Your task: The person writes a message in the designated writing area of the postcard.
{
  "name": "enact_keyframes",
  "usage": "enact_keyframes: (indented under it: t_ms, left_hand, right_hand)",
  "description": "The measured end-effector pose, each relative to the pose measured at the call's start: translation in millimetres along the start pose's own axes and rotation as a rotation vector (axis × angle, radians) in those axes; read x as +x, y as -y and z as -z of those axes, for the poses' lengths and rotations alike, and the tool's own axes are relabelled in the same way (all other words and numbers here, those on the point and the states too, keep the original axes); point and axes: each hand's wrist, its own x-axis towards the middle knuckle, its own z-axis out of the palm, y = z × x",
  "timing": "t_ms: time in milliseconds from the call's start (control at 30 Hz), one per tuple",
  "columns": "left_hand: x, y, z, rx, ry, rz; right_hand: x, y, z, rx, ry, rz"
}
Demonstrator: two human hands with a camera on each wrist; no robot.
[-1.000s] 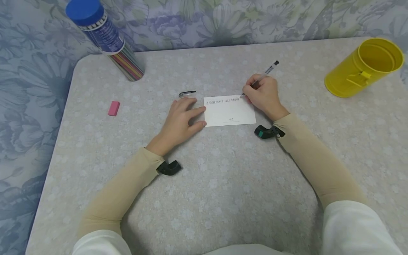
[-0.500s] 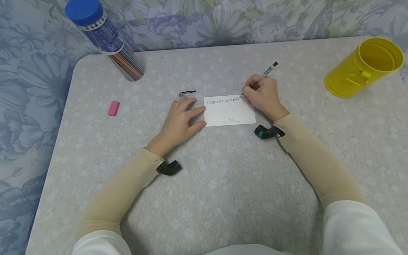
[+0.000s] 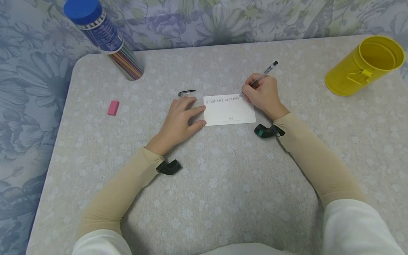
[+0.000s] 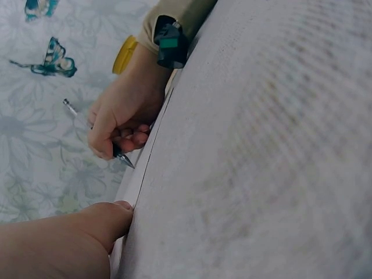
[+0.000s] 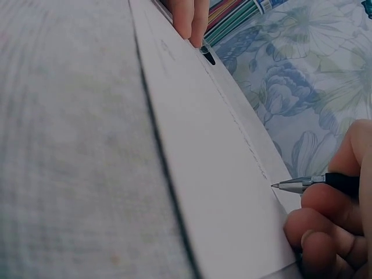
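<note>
A white card [image 3: 227, 110] lies on the table, with a line of handwriting along its upper edge and a short mark near the bottom. My right hand [image 3: 264, 92] pinches a pen [image 3: 268, 69], its tip at the end of the written line; the right wrist view shows the pen's metal tip [image 5: 293, 185] at the card's surface. My left hand [image 3: 181, 122] lies spread on the table, thumb and index fingertip touching the card's left edge. Just beyond that hand rests a black and clear pen cap [image 3: 186, 92].
A pink eraser [image 3: 113, 108] lies to the left. At the back left stands a blue-lidded tube [image 3: 108, 39] of coloured sticks. A yellow cup-like container [image 3: 349, 76] stands at the right. Flowered wallpaper [image 3: 223, 23] rises behind the table's back edge.
Both hands, the card and the pen keep nearly the same places; the pen tip stays at the end of the writing. The whole head view has shifted very slightly.
</note>
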Motion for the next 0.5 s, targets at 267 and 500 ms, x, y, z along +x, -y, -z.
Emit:
enact_keyframes:
  t_ms: [267, 500]
  left_hand:
    - [0.4, 0.7, -0.2, -0.002, -0.011, -0.010]
    - [-0.1, 0.0, 0.0, -0.001, -0.001, 0.001]
  right_hand:
    - [0.9, 0.8, 0.3, -0.022, 0.010, 0.068]
    - [-0.6, 1.7, 0.2, -0.034, 0.007, 0.058]
